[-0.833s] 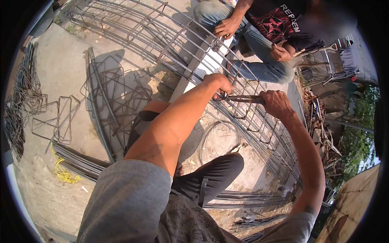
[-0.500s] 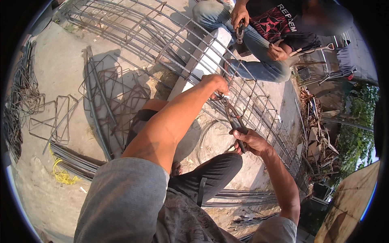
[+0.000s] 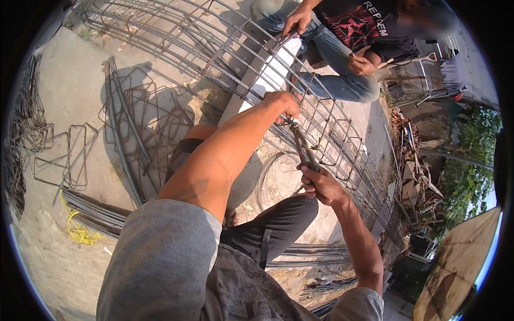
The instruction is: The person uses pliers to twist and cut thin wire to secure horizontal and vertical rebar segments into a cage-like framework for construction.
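My right hand [image 3: 322, 185] is wrapped round the handles of long steel pincers [image 3: 303, 147], which slant up and left. Their jaws meet the rebar cage [image 3: 235, 80] right beside my left hand [image 3: 285, 105]. That hand is closed at a joint of the cage, its fingertips partly hidden by the hand itself; what it pinches is too small to make out. The pincers' handles lie close together. The cage, made of long ribbed bars and square stirrups, runs from upper left to lower right over a white block [image 3: 262, 83].
Across the cage crouches a co-worker, one hand [image 3: 297, 20] at a tool by the bars. Loose stirrups [image 3: 85, 155], bundled rods [image 3: 99, 211] and yellow twine [image 3: 83, 232] lie at left. Coiled wire [image 3: 267, 176] rests below the cage; a debris pile [image 3: 415, 171] is at right.
The pincers' handles have come together, and my right hand has moved slightly up and left. The co-worker's tool hand has moved from above the knee down to the cage.
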### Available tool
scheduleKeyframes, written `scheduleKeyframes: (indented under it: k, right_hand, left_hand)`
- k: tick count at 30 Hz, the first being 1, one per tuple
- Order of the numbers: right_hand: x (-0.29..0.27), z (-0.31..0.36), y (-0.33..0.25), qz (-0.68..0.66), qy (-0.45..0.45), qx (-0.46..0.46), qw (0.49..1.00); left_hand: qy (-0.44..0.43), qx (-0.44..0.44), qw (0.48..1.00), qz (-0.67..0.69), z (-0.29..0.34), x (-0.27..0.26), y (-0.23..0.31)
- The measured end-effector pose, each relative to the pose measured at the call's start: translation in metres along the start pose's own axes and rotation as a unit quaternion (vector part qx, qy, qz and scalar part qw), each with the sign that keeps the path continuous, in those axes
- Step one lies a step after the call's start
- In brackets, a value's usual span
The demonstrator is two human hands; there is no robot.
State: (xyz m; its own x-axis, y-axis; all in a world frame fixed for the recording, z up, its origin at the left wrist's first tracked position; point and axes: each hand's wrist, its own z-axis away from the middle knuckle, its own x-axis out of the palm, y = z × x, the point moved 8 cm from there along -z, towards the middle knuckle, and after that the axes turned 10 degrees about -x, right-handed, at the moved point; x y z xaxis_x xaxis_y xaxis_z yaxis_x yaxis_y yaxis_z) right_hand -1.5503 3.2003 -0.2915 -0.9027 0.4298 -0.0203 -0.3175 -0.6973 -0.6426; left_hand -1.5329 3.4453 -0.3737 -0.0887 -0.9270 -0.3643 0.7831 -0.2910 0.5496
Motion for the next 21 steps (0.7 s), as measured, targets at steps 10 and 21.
scheduleKeyframes:
  k: [10, 21]
  right_hand:
    - [-0.008, 0.007, -0.114, 0.646, 0.091, -0.155, 0.742]
    - [0.031, -0.009, -0.177, 0.646, -0.122, -0.015, 0.754]
  left_hand:
    - [0.040, 0.008, 0.999, -0.020, 0.015, -0.009, 0.004]
    - [0.006, 0.011, 0.999, 0.045, -0.002, -0.004, 0.002]
